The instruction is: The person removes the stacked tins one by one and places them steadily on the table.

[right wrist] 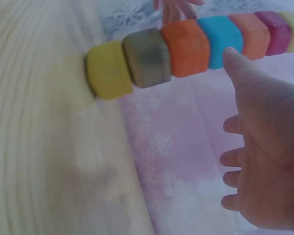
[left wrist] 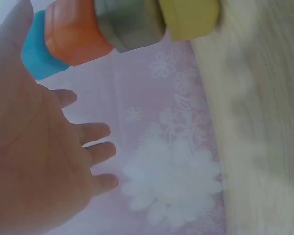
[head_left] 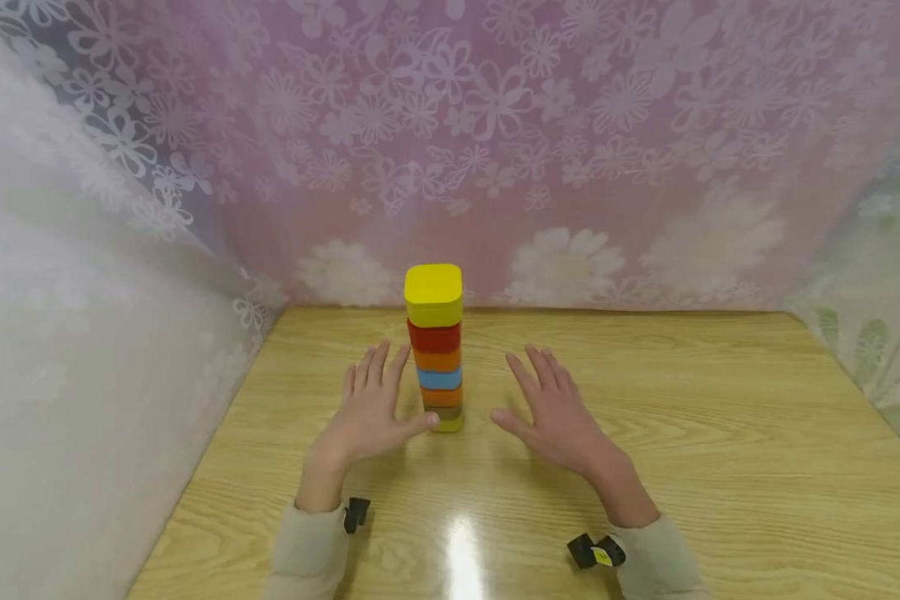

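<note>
A tall tower of rounded, square stacking cups (head_left: pixel 437 337) stands upright on the wooden table. From the top its colours run yellow, red, orange, blue, orange, grey-olive, then yellow at the base. My left hand (head_left: pixel 367 417) is just left of the tower, fingers spread and pointing away from me; its thumb overlaps the lower cups in the head view. On the other side my right hand (head_left: pixel 558 417) is spread the same way, with a gap between it and the tower. In the right wrist view, the blue cup (right wrist: pixel 216 36) lies behind the right thumb. Neither hand holds anything.
The wooden table (head_left: pixel 720 417) reaches back to a pink floral curtain (head_left: pixel 570 167). White floral sheeting (head_left: pixel 82 333) hangs along the left side, and a pale leaf-patterned one (head_left: pixel 885 333) along the right. Small black devices (head_left: pixel 596 551) are strapped at both wrists.
</note>
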`<state>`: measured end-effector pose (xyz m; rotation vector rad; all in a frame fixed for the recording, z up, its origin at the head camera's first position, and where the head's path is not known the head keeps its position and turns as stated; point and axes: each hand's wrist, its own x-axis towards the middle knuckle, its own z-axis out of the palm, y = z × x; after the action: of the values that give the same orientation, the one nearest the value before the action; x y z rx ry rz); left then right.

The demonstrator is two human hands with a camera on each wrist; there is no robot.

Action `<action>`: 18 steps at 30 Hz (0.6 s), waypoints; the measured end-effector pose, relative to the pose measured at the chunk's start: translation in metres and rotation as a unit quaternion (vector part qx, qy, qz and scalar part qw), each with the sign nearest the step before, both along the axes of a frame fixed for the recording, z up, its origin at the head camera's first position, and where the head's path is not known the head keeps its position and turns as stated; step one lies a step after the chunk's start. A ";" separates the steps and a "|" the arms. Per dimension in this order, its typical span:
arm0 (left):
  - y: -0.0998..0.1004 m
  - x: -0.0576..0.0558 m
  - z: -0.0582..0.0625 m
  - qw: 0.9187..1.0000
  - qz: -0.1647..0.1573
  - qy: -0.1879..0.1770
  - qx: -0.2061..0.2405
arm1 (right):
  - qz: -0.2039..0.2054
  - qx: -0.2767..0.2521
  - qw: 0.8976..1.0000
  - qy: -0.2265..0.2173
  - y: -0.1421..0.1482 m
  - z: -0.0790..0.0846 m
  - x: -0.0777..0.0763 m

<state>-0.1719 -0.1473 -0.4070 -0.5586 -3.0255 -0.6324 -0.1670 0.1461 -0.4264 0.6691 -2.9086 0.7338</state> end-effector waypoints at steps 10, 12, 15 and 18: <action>0.000 0.000 0.025 0.960 -0.052 0.018 0.276 | 0.064 -0.204 0.976 -0.034 -0.015 0.034 -0.003; 0.003 -0.002 0.032 0.944 -0.060 0.025 0.322 | 0.073 -0.239 0.968 -0.021 -0.020 0.046 -0.005; 0.009 -0.006 0.039 0.924 -0.069 0.043 0.375 | 0.080 -0.280 0.957 0.001 -0.028 0.064 -0.008; 0.014 -0.008 0.045 0.909 -0.074 0.053 0.408 | 0.083 -0.309 0.948 0.009 -0.037 0.080 -0.010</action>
<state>-0.1800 -0.1338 -0.3621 -0.7152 -2.2933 -1.6655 -0.1772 0.1096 -0.3463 0.8219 -2.3939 1.5447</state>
